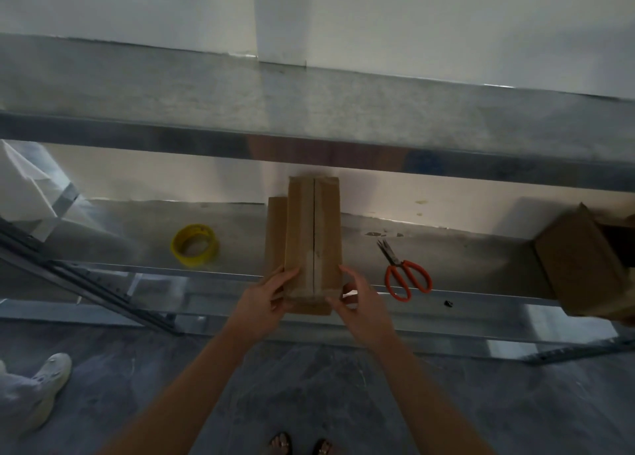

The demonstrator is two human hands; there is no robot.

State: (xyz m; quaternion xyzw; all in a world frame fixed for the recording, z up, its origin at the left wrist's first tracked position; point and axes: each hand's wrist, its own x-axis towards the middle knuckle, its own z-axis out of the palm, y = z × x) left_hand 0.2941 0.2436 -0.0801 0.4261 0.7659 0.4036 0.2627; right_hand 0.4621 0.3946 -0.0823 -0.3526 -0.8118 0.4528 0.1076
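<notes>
A long brown cardboard box lies on the lower metal shelf, its taped top seam running away from me. Its near end juts a little over the shelf's front edge. My left hand grips the box's near left corner, thumb on top and fingers along the side. My right hand hovers at the near right corner with fingers loosely curved; whether it touches the box I cannot tell.
A yellow tape roll lies left of the box and orange-handled scissors right of it. Another cardboard box sits at the shelf's right end. An upper shelf overhangs. A person's white shoe is on the floor left.
</notes>
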